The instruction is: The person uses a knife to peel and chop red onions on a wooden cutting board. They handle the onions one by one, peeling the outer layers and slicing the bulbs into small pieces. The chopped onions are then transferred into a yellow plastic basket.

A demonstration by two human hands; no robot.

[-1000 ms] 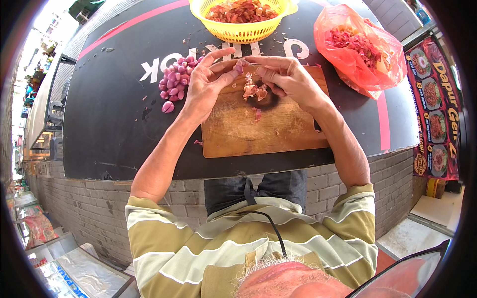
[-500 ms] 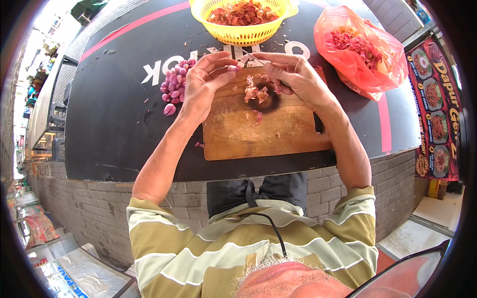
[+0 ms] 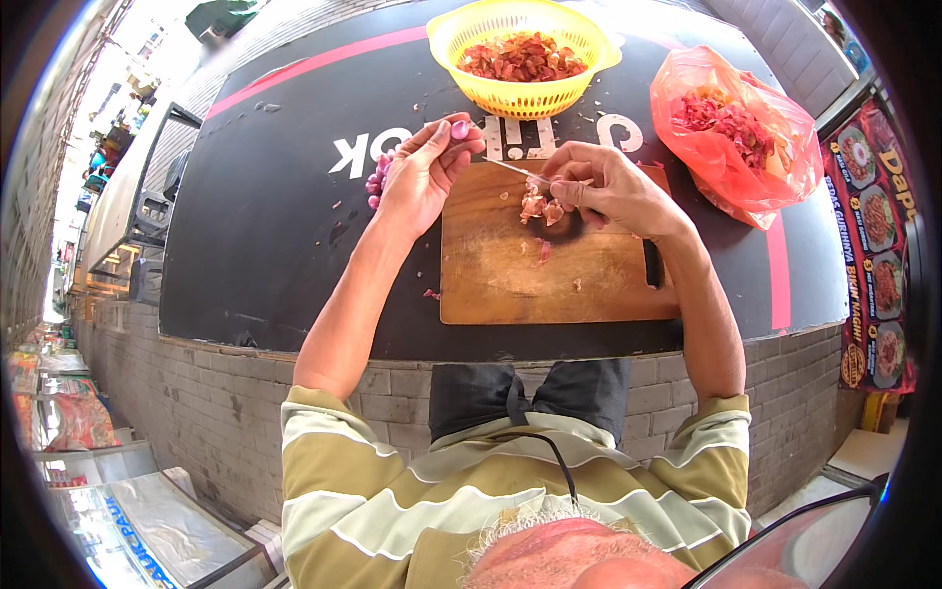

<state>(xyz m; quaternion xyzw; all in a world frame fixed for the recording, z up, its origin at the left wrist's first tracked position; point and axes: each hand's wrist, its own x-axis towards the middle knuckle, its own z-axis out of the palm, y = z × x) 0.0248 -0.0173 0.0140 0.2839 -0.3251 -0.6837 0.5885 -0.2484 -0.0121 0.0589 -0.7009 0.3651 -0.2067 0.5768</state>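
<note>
While a purple shallot (image 3: 459, 130), partly covered, sits pinched between thumb and fingers of the upraised left hand (image 3: 428, 172), the curled fingers of the right hand (image 3: 618, 193) grip a thin knife (image 3: 514, 169), hiding its handle. Shallot skins (image 3: 537, 206) lie on the cutting board (image 3: 549, 285) beneath those fingers; below and left of the left fingers, that hand partly hides more shallots (image 3: 375, 183) on the worktop (image 3: 255, 245).
</note>
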